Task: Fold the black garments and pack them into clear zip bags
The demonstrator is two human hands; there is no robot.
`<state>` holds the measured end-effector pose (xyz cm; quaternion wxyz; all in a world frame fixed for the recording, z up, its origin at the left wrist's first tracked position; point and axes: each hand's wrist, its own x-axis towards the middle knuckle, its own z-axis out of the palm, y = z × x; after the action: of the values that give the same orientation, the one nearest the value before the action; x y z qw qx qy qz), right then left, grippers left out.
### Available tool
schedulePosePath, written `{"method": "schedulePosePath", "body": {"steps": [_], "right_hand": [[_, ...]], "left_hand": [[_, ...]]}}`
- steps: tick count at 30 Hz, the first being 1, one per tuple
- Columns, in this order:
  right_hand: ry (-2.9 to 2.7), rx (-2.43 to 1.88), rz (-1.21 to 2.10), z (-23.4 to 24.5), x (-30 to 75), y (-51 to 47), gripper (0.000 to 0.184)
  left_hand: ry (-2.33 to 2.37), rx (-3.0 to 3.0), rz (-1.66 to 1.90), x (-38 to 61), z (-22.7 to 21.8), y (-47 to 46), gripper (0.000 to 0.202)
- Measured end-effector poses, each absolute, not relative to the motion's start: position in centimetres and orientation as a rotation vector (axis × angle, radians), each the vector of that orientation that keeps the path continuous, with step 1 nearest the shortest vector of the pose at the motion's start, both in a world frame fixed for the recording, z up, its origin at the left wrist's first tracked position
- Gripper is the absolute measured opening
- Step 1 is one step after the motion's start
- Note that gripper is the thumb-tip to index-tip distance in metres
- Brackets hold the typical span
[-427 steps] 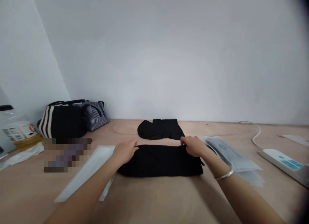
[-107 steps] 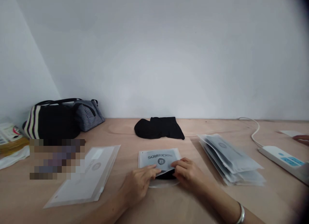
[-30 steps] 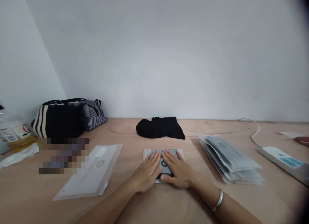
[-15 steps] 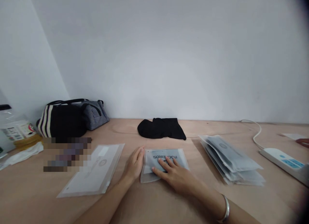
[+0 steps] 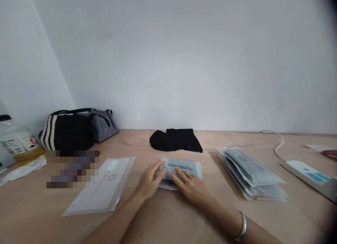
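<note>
Head view: the left hand (image 5: 149, 181) is resting its fingers at the left edge of a frosted ROCKBROS pouch (image 5: 195, 165), thumb and fingers standing a bit apart. The right hand (image 5: 193, 188) is lying palm down over the pouch's near right part, fingers spread, covering most of the round emblem. Neither is clamping on anything; the two hands are sitting close together, a small gap showing between them. The pouch is lying flat on the counter (image 5: 163, 219), centre, lettering reading upside down from the wearer's side, dark contents showing through. A silver bangle (image 5: 243, 226) is circling the right wrist.

Beyond the pouch, a folded black fabric piece (image 5: 175, 140) is lying flat near the wall (image 5: 173, 61). To the right, a stack of filled pouches (image 5: 249, 170) is fanning out, well apart from the hands; past it, a white power strip (image 5: 308, 172) is trailing a white cable (image 5: 279, 144). At the far right edge, another person's hand (image 5: 330, 154) is showing beside a pale sheet (image 5: 317, 148). To the left, whitish flat pouches (image 5: 100, 188) are lying at a slant. Farther left, a black bag (image 5: 72, 131) and a striped bag (image 5: 105, 126) are standing side by side, with a labelled bottle (image 5: 22, 146) near them.
</note>
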<state>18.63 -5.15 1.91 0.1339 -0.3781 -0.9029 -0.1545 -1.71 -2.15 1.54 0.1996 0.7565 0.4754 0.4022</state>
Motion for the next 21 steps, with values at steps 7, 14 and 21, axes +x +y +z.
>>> {"method": "schedulePosePath", "body": {"steps": [7, 14, 21], "right_hand": [[-2.670, -1.137, 0.095, 3.6, 20.1, -5.6, 0.071], [-2.592, -1.237, -0.020, 3.0, 19.7, -5.6, 0.055], [-2.502, -1.345, -0.353, 3.1, 19.6, -5.3, 0.054]], "left_hand": [[0.850, 2.794, 0.622, -3.3, 3.6, -3.2, 0.038], [0.930, 2.732, 0.815, -2.8, 2.8, -2.5, 0.027], [1.139, 2.494, 1.105, -2.3, 2.4, -2.8, 0.030]]}}
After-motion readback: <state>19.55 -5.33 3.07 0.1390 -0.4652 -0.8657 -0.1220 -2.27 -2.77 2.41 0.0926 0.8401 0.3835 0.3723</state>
